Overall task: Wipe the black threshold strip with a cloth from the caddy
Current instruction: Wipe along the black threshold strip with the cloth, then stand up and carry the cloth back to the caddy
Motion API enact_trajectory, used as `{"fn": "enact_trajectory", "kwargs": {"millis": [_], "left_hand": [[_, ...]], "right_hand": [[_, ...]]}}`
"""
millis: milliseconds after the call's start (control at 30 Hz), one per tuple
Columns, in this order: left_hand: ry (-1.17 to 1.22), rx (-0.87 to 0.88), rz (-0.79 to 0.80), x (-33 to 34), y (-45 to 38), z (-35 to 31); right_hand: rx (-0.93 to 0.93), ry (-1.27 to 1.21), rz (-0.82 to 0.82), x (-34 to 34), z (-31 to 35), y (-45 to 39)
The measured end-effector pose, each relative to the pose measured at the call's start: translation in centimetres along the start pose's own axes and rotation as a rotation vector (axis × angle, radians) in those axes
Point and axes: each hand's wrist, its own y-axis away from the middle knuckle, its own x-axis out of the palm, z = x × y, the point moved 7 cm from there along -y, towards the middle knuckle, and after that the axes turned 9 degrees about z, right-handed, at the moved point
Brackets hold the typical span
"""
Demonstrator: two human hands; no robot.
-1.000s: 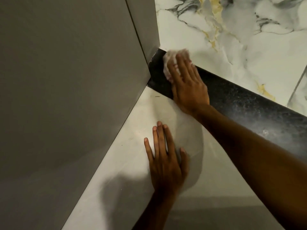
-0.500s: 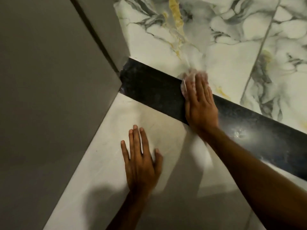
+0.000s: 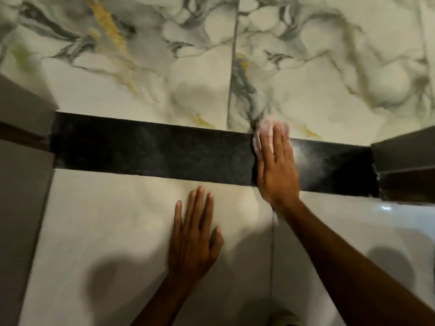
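Observation:
The black threshold strip (image 3: 153, 151) runs across the floor from the left door frame to the right one. My right hand (image 3: 276, 168) lies flat across it, right of the middle, pressing a pale pinkish cloth (image 3: 264, 130) onto the strip. Only the cloth's far edge and left side show past my fingertips. My left hand (image 3: 194, 236) rests flat and spread on the plain light floor tile in front of the strip, holding nothing. The caddy is out of view.
Grey door frame posts stand at the left (image 3: 21, 184) and right (image 3: 404, 158) ends of the strip. Marble-patterned tiles (image 3: 164, 67) lie beyond it, plain light tile (image 3: 106, 231) on the near side.
My right hand has slid the cloth rightward along the strip, away from the left door frame. The view has swung right, bringing the right frame in. My left hand stays planted on the tile.

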Motion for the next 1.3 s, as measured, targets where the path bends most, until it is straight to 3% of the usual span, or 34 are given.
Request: {"fn": "enact_trajectory", "kwargs": {"millis": [100, 233, 333, 433, 500, 600, 800, 900, 1067, 1200, 1300], "left_hand": [[-0.010, 0.153, 0.001, 0.8, -2.3, -3.8], [-0.035, 0.272, 0.049, 1.2, -3.9, -7.4], [-0.058, 0.323, 0.082, 1.4, -4.0, -8.7], [-0.051, 0.341, 0.082, 1.7, -4.1, -8.9], [-0.051, 0.352, 0.073, 1.9, -4.1, -8.9], [-0.062, 0.337, 0.107, 2.1, -4.1, -8.7], [-0.050, 0.321, 0.117, 1.2, -4.2, -9.3], [-0.049, 0.329, 0.107, 1.5, -4.2, -9.0], [-0.051, 0.334, 0.127, 1.9, -4.4, -8.8], [-0.088, 0.351, 0.250, -1.2, -3.4, -10.2], [-0.113, 0.396, 0.224, -7.8, -1.5, -11.5]], "right_hand": [[0.072, -0.015, -0.003, -0.6, -1.6, -2.9], [-0.012, -0.004, 0.014, -0.3, -3.5, 5.6], [0.234, 0.028, 0.031, -1.6, -9.9, 11.1], [0.369, 0.104, 0.037, -3.6, -16.2, 9.9], [0.452, 0.013, -0.031, -4.4, -18.6, 7.7], [0.459, -0.002, -0.051, -3.9, -17.5, 7.4], [0.579, -0.013, -0.011, -3.9, -17.4, 16.2], [0.612, 0.020, -0.020, -3.7, -17.7, 14.7], [0.763, -0.146, -0.126, -3.0, -15.4, 13.6], [0.719, -0.239, 0.126, -3.1, -10.5, 16.2], [0.755, -0.432, 0.345, -5.0, -5.8, 20.5]]}}
